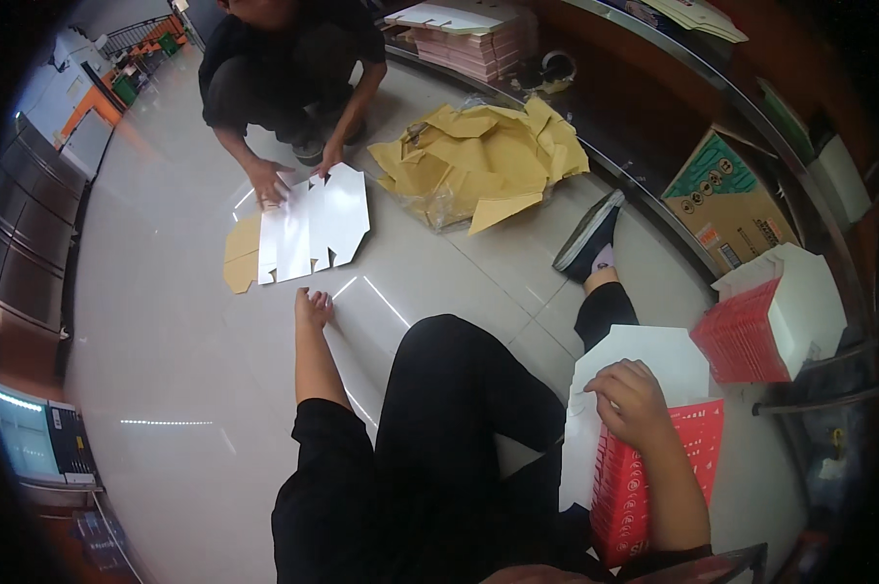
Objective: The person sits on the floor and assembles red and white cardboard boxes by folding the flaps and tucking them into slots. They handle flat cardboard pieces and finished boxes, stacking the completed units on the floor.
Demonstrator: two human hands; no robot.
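My left hand hangs above the tiled floor with its fingers loosely curled and nothing visible in them. Just beyond it lies a flat white carton blank with notched edges, partly over a brown cardboard sheet. Both hands of another person, who squats opposite me, rest on the white blank. At my right side, my right hand is over a stack of nested red-and-white folded cartons, fingers bent together above a white panel. Whatever may lie under those fingers is hidden.
Crumpled brown wrapping paper lies on the floor ahead. Another stack of red-and-white cartons stands at right, near a printed cardboard box. A low shelf holds a pile of pink-edged flat blanks. My leg stretches out between.
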